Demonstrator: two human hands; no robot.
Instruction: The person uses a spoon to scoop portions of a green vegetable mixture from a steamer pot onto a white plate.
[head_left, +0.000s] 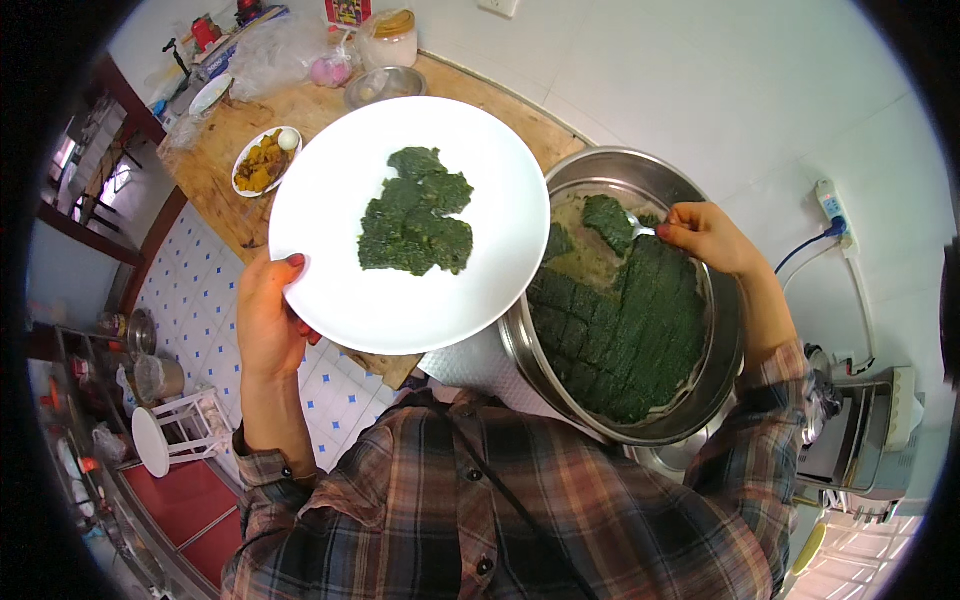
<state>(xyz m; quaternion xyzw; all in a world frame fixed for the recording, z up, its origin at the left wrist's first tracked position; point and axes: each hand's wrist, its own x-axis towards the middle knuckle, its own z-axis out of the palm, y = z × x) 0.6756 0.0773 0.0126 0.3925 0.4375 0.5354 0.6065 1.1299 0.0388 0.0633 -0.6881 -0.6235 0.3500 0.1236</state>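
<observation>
My left hand (271, 311) grips the rim of a white plate (322, 217), thumb on top and fingers underneath. Several pieces of dark green steamed food (416, 217) lie together in the plate's middle. A metal spoon (640, 225) is pinched in my right hand (701, 236), over a round stainless steel steamer pot (731, 360). On the spoon's end sits one green piece (607, 223). Below it, a green slab (622, 330) scored into pieces covers much of the pot's cloth-like liner (589, 259); the liner shows bare toward the back.
A wooden table (517, 112) carries an oval dish of yellow food with an egg (266, 161), a metal bowl (386, 84), a lidded jar (390, 41) and plastic bags (277, 52). A power strip (834, 210) hangs on the right wall. A white stool (154, 442) stands left on the floor.
</observation>
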